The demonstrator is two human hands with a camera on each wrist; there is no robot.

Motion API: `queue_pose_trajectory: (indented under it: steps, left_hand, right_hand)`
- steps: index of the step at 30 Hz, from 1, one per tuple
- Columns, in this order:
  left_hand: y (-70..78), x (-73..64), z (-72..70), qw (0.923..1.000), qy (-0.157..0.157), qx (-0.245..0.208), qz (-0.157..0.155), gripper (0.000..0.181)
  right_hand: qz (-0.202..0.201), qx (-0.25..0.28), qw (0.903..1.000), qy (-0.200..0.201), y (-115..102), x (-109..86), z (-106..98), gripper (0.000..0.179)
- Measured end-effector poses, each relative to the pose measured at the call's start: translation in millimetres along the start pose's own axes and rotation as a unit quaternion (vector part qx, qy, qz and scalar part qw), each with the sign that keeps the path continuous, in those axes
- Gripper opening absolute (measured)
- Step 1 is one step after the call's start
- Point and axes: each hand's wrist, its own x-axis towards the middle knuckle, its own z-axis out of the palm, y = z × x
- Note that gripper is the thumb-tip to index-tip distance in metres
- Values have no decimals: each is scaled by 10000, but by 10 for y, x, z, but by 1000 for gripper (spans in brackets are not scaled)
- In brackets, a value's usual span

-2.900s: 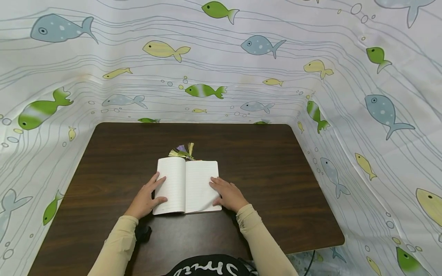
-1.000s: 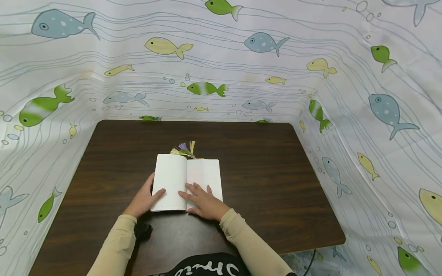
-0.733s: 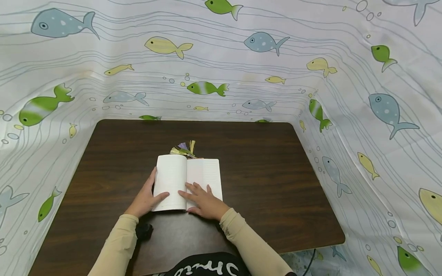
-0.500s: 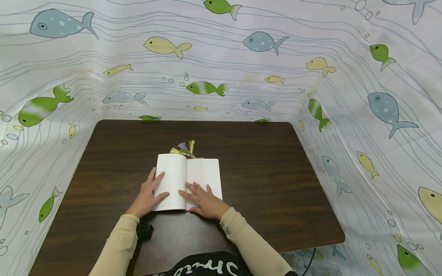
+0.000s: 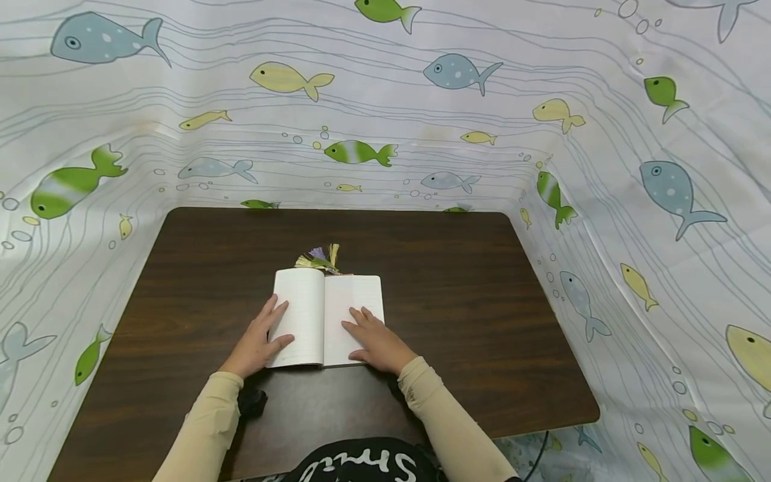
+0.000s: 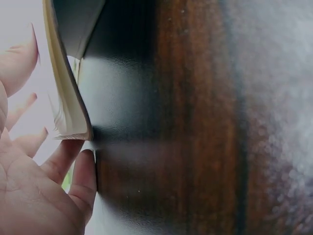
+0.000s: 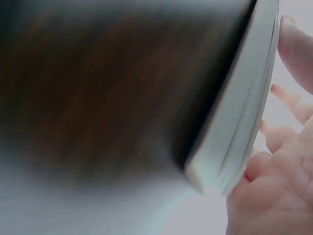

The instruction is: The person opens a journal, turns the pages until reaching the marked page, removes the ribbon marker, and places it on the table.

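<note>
An open notebook [image 5: 301, 288] with pale, faintly lined pages lies on the dark wooden table. My left hand [image 5: 255, 345] rests on its left side, thumb and fingertips on the page. In the left wrist view, some fingers of my left hand [image 6: 34, 196] lie along the outer edge of the notebook [image 6: 68, 107], by its corner. Spread fingers of my right hand [image 5: 381, 343] touch the right page. The right wrist view shows the thick page edges of the notebook [image 7: 234, 112] beside my right hand [image 7: 288, 181].
Yellow, green and purple tassels [image 5: 317, 260] stick out past the notebook's top edge. The brown table [image 5: 458, 301] has a fish-patterned white curtain [image 5: 385, 107] behind it and at both sides. A dark cable [image 5: 537, 458] hangs off the lower right.
Earlier my right hand moved from the right edge across to the middle of the notebook. Since half a second ago it has slid back rightward over the page. My left hand stays at the left edge.
</note>
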Motion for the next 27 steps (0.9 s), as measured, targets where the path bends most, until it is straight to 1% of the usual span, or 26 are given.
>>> queue_pose_trajectory:
  steps: [8, 12, 15, 18, 23, 27]
  left_hand:
    - [4, -6, 1, 10000, -3, -32, -14, 79]
    - [9, -17, 9, 10000, 15, -35, 13, 78]
    - [3, -22, 15, 10000, 49, -23, 10, 77]
    - [-3, -24, 22, 10000, 69, -16, 15, 76]
    - [-5, -37, 26, 10000, 78, 5, 29, 76]
    - [-8, -47, 27, 9999, 89, 29, 46, 76]
  right_hand:
    - [361, -71, 9993, -53, 172, -66, -98, 87]
    - [320, 0, 9995, -73, 264, -107, -145, 93]
    - [304, 248, 9992, -82, 321, -136, -173, 99]
    - [415, 479, 9979, -135, 367, -160, -180, 105]
    - [480, 629, 9968, -140, 383, -170, -176, 105]
    - [476, 573, 9972, -75, 365, -168, -168, 103]
